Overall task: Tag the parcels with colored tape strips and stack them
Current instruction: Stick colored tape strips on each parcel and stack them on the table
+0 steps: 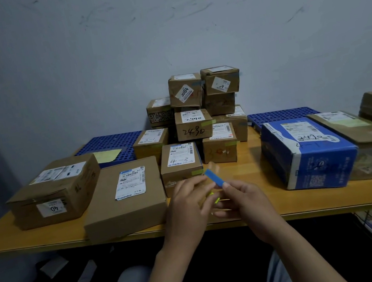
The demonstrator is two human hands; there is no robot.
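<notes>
Currently right hand point(243, 201) pinching blue tape strip point(214, 179); left hand point(185, 202) meeting it, grip unclear, perhaps holding yellow-green strips point(217, 200).

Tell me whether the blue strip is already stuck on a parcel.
No: the right hand pinches the blue strip by its lower end, holding it up in front of the 4-3 parcel.

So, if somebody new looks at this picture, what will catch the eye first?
Probably the blue tape strip, pinched by the right hand beside the left hand, at the front middle of the table. Next, the pile of brown parcels against the wall behind, and the blue box at the right.
</notes>
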